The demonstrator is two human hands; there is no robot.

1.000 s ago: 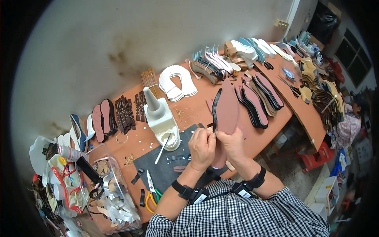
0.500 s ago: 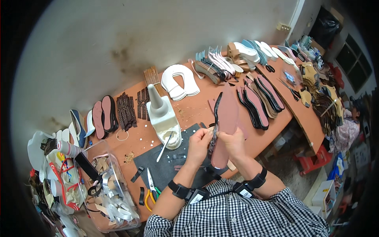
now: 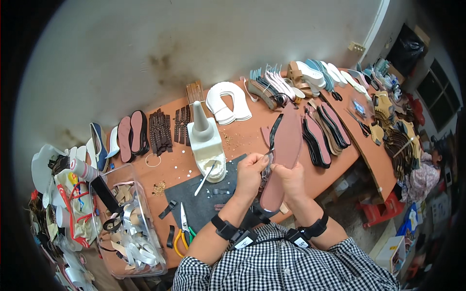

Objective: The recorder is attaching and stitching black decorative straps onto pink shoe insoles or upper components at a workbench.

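My right hand grips a dusty-pink insole around its lower half, the thumb lying across its face. The insole is held up at a slant over the table's front edge. Along its left side runs a glossy black strip, its upper end standing apart from the edge. My left hand pinches this strip beside the insole, close to my right thumb. Left of my hands, a white pot of white paste with a brush in it stands beneath a grey cone.
Scissors lie near a clear bin of scraps at the left. A dark mat lies under the pot. More black-edged insoles sit to the right. Wedge soles and straps line the back. A person is at the far right.
My hands and the insole sit slightly farther right and lower. The black strip's upper part now leans more to the right, and the whole view has shifted a little.
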